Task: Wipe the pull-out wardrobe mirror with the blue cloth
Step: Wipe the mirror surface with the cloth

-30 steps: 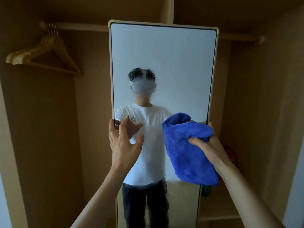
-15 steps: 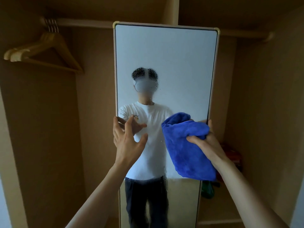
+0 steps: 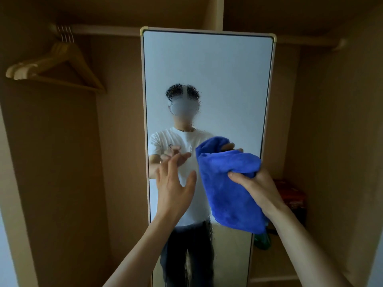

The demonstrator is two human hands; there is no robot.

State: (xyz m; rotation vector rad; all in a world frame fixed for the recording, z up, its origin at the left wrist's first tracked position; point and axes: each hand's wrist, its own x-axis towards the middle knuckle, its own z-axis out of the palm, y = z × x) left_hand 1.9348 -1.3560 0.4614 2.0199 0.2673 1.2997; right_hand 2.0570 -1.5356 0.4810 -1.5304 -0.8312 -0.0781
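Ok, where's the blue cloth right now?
In the head view the blue cloth is right of centre, gripped by the right hand in front of the lower right part of the mirror, beside the open left hand.

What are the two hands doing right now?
Left hand: open, fingers spread, holding nothing.
Right hand: gripping the blue cloth.

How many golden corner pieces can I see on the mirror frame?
2. One corner piece is at the top left of the mirror, the other at the top right. The lower corners are out of view, so more may be hidden.
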